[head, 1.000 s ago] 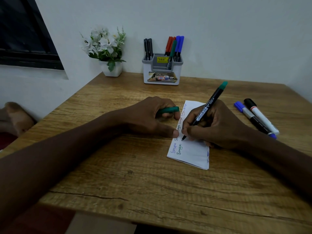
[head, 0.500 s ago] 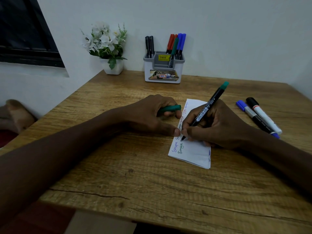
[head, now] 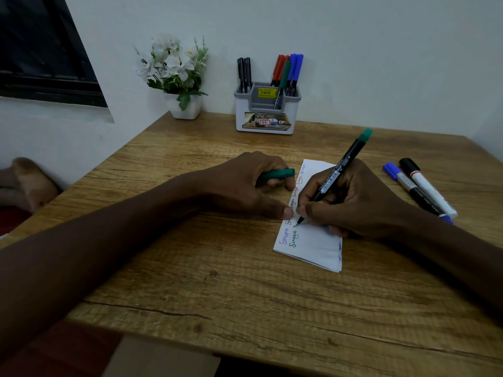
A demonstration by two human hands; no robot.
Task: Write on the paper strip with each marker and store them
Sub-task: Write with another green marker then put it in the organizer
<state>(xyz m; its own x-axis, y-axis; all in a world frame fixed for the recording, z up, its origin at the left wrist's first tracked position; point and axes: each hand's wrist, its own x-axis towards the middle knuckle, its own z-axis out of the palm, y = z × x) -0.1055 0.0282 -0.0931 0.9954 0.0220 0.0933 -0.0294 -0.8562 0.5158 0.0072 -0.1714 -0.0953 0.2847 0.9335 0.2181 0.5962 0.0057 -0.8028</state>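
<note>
Paper strip reads "Surya"; right hand writes with green marker

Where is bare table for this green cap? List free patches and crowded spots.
Free: the wide near stretch of table between the paper strip and the front edge; the band from the marker holder to the left hand and right hand. Crowded: the centre, where both hands meet on the strip, and its right, where two markers lie.
</note>
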